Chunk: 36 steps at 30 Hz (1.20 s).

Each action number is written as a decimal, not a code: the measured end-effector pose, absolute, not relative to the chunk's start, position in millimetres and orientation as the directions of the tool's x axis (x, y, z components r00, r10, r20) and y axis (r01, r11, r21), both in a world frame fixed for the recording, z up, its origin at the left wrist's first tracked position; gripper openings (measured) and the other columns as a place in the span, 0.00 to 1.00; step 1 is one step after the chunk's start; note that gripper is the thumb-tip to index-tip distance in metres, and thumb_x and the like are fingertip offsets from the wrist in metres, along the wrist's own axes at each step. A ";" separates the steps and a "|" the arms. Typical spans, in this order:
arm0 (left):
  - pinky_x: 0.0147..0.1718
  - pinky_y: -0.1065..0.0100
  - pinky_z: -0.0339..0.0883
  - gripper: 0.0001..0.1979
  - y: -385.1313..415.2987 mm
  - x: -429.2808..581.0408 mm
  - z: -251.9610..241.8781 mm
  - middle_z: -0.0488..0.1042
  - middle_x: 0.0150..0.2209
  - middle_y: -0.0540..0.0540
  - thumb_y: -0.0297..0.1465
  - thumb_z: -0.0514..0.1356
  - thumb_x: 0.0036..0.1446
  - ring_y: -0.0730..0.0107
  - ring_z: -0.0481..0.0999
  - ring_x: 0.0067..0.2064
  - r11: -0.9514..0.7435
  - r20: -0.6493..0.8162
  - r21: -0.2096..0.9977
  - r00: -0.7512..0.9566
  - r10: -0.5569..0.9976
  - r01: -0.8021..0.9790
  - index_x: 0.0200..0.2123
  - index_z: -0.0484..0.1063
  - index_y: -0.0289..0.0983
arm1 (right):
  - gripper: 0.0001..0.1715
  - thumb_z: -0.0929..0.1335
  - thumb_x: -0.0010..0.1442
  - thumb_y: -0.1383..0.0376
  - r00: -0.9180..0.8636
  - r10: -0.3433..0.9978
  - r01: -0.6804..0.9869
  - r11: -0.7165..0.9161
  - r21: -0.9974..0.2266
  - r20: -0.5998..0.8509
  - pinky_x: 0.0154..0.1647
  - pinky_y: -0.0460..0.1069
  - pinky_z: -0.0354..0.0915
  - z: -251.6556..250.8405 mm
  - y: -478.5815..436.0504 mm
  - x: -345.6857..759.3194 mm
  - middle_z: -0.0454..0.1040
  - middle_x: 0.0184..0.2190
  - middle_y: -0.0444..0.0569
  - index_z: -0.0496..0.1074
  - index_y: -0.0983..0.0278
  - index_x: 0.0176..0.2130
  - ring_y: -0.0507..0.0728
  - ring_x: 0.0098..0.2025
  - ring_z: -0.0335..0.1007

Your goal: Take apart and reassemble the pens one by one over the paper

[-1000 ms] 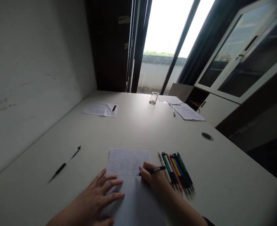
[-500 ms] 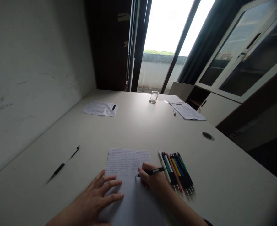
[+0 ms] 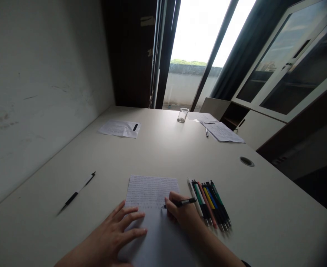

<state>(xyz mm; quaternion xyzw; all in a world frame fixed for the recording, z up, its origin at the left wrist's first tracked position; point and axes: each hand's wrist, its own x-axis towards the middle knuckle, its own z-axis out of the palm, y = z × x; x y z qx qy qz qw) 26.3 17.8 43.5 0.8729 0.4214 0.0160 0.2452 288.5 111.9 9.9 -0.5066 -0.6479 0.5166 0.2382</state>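
A sheet of paper [image 3: 152,189] lies in front of me, its upper part covered with lines of handwriting and its lower part blank. My right hand [image 3: 180,213] is closed around a black pen [image 3: 186,201], its tip at the paper just below the last written lines. My left hand [image 3: 121,230] rests with spread fingers on the left side of the sheet. Just right of my right hand is a row of several pens [image 3: 210,204] in white, green, red, yellow, blue and black, lying side by side.
A white-and-black pen [image 3: 76,193] lies alone at left. Farther back are a paper sheet [image 3: 120,128], a glass jar [image 3: 182,115], a stack of written papers [image 3: 223,132] and another pen [image 3: 207,132]. A round cable hole [image 3: 246,161] sits in the table at right.
The view has shifted very slightly, moving everything a little to the right in the picture. Both hands hold nearly the same positions on the paper.
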 end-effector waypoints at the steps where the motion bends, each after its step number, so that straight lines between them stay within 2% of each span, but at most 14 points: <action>1: 0.66 0.34 0.41 0.36 18.0 26.3 43.4 0.59 0.68 0.48 0.48 0.66 0.54 0.44 0.56 0.69 -0.523 -0.182 0.438 0.642 0.745 0.731 0.65 0.61 0.55 | 0.16 0.64 0.61 0.59 -0.372 0.903 0.416 -0.045 -0.908 -0.215 0.18 0.44 0.57 10.4 111.8 288.3 0.67 0.17 0.41 0.60 0.60 0.23 0.51 0.18 0.61; 9: 0.66 0.34 0.41 0.36 16.1 27.7 47.7 0.59 0.68 0.49 0.46 0.67 0.54 0.44 0.56 0.69 -0.509 -0.187 0.441 0.631 0.753 0.739 0.64 0.62 0.55 | 0.15 0.64 0.60 0.61 -0.385 0.892 0.433 -0.052 -0.900 -0.238 0.17 0.44 0.55 11.2 111.9 287.4 0.67 0.17 0.41 0.60 0.60 0.23 0.50 0.17 0.60; 17: 0.67 0.38 0.42 0.35 15.0 25.7 43.5 0.62 0.67 0.48 0.48 0.67 0.54 0.46 0.58 0.68 -0.530 -0.126 0.438 0.633 0.764 0.727 0.64 0.63 0.54 | 0.14 0.63 0.61 0.59 -0.371 0.894 0.416 -0.084 -0.905 -0.253 0.19 0.45 0.57 12.4 113.4 289.1 0.67 0.17 0.41 0.60 0.60 0.25 0.52 0.18 0.62; 36: 0.68 0.40 0.40 0.35 14.8 25.3 42.2 0.61 0.67 0.48 0.48 0.67 0.54 0.45 0.58 0.68 -0.512 -0.137 0.465 0.630 0.764 0.722 0.64 0.63 0.53 | 0.16 0.63 0.62 0.61 -0.402 0.893 0.491 0.023 -0.871 -0.203 0.22 0.45 0.54 12.7 112.2 289.3 0.65 0.18 0.40 0.58 0.60 0.24 0.51 0.20 0.59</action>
